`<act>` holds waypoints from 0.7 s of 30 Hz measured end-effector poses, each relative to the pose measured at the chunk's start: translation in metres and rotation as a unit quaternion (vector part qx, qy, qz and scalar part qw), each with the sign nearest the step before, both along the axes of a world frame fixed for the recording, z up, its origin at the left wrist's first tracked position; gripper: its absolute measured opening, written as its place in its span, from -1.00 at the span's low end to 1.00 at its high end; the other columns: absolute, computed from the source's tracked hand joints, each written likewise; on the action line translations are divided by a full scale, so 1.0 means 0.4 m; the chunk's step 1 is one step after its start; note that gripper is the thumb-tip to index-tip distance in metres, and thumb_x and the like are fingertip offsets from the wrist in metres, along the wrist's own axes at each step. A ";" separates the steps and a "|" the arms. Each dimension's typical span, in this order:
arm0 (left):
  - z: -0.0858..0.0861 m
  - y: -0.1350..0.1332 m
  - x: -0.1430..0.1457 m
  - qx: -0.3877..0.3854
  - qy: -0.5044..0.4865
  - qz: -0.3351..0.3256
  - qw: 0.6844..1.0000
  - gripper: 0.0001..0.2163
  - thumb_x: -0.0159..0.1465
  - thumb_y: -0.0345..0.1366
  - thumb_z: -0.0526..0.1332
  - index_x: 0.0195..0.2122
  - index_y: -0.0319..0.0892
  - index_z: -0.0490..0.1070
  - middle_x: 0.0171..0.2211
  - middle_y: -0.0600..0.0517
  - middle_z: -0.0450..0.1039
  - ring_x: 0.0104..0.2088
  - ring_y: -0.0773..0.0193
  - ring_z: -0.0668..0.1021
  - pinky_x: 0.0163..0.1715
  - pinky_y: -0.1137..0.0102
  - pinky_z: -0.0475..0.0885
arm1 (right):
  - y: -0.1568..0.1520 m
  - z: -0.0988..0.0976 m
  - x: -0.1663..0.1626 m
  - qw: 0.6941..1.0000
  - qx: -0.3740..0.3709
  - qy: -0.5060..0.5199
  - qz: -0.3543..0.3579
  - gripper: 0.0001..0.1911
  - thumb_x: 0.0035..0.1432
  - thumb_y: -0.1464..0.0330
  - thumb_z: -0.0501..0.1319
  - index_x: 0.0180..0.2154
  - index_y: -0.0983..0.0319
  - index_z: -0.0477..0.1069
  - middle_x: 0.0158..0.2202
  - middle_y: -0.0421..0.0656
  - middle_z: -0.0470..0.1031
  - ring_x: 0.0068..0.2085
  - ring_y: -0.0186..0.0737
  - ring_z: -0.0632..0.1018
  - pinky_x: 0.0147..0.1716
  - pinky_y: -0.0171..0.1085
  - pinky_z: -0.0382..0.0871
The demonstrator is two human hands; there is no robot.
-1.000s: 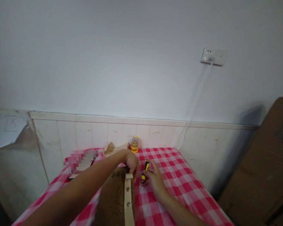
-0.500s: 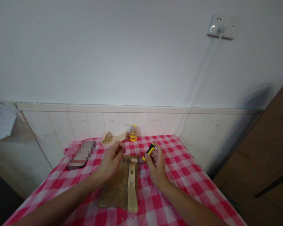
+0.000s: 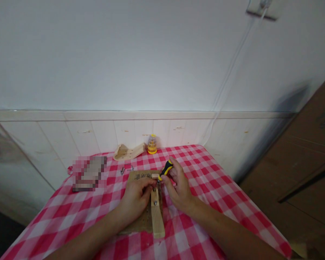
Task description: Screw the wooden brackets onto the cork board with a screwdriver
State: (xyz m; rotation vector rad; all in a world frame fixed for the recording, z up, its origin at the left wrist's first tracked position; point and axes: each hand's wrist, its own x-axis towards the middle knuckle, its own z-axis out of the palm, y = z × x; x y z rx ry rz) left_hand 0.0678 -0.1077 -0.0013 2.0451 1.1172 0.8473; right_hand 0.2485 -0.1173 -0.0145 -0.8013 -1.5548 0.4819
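Nearest, the broad end of a pale wooden strip [image 3: 158,225] is seen lying lengthwise along the right side of a brown cardboard piece [image 3: 138,226], which is laid on a red-and-white checked cloth [image 3: 184,240]. Two metal screws [image 3: 155,203] are set in the strip's upper face, one behind the other. From the left, the cardboard is partly covered by the left hand [image 3: 135,198]; its fingers are bent and brought narrowly together at the strip's far end, though whether anything is pinched between the fingertips cannot be told at this size. From the right, a yellow-and-black screwdriver [image 3: 166,169] is gripped in the fingers of the right hand [image 3: 179,187], with its handle slanted and its tip pointed down beside the left fingertips. Beyond the cardboard, small metal pieces [image 3: 122,170] are scattered on the cloth. To their left, a flat item [image 3: 90,175] is obscured by pixelation. Farther back, a second wooden piece [image 3: 128,152] is placed beside a yellow-lidded container [image 3: 152,145], near the panelled wall [image 3: 105,133].
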 end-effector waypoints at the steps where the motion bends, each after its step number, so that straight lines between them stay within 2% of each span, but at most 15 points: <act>1: -0.002 0.001 -0.001 0.000 -0.001 0.002 1.000 -0.77 0.24 -0.41 0.06 -0.31 -0.13 0.53 -0.23 -0.01 0.63 -0.16 0.12 0.60 -0.07 0.27 0.45 | 0.000 0.001 0.000 1.000 0.002 -0.005 0.002 -0.45 0.36 0.35 0.15 0.33 0.12 0.13 -0.11 -0.09 0.51 -0.18 -0.21 0.58 -0.13 -0.18 0.52; 8: 0.010 0.002 0.001 -0.008 0.001 -0.017 1.000 -0.80 0.21 -0.42 0.12 -0.33 -0.12 0.56 -0.24 0.01 0.65 -0.18 0.12 0.61 -0.11 0.29 0.45 | -0.008 -0.003 0.001 1.000 0.005 -0.024 0.003 -0.41 0.30 0.36 0.23 0.33 0.11 0.21 -0.13 -0.08 0.59 -0.08 -0.13 0.61 -0.09 -0.14 0.58; 15: 0.008 0.008 0.001 -0.009 0.003 -0.009 1.000 -0.83 0.18 -0.42 0.15 -0.35 -0.13 0.55 -0.30 -0.01 0.63 -0.22 0.12 0.60 -0.15 0.29 0.44 | -0.014 0.008 0.009 0.988 0.085 -0.126 -0.016 -0.34 0.32 0.47 0.17 0.38 0.05 0.11 0.14 -0.03 0.52 0.04 -0.08 0.61 0.02 -0.05 0.56; 18: 0.014 0.007 0.002 -0.007 0.002 -0.016 1.000 -0.82 0.16 -0.46 0.15 -0.37 -0.14 0.55 -0.31 -0.01 0.63 -0.22 0.12 0.61 -0.15 0.29 0.45 | -0.026 0.028 0.009 0.981 0.111 -0.159 -0.008 -0.31 0.32 0.50 0.15 0.39 0.01 0.06 0.18 -0.04 0.49 0.07 -0.08 0.60 0.04 -0.05 0.55; 21: 0.018 0.005 0.003 -0.009 -0.005 -0.020 1.000 -0.81 0.14 -0.48 0.15 -0.38 -0.14 0.55 -0.32 -0.01 0.63 -0.23 0.13 0.61 -0.16 0.30 0.45 | -0.036 0.038 0.006 0.981 0.107 -0.159 -0.003 -0.32 0.33 0.52 0.12 0.38 0.00 0.08 0.17 -0.06 0.50 0.07 -0.08 0.60 0.04 -0.05 0.55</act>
